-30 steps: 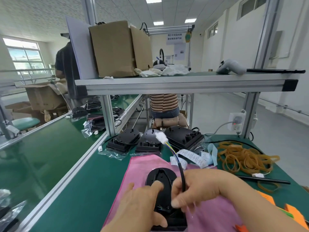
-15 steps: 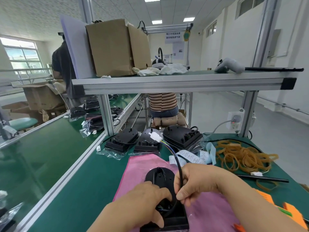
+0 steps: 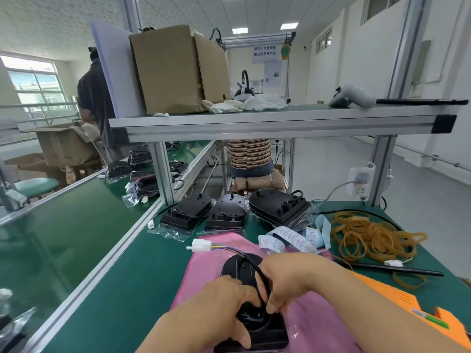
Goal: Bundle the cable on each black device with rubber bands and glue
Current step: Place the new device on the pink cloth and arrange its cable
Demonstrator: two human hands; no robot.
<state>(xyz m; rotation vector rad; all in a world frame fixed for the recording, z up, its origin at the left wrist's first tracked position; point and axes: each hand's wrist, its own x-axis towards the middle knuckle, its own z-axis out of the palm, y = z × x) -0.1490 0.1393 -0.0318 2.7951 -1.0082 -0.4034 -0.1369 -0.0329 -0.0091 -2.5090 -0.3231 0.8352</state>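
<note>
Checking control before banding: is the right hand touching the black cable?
Touching. The head view shows the right hand pinching the black cable over the black device, which the left hand holds.

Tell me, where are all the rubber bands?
In the head view, the rubber bands lie piled on the right of the green table, beside the white label strips and behind the black rod.

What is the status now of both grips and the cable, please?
Left grip holds flat black plastic device on pink cloth. Right grip pinches its black cable. Tan rubber bands lie aside. Nothing in the way.
</note>
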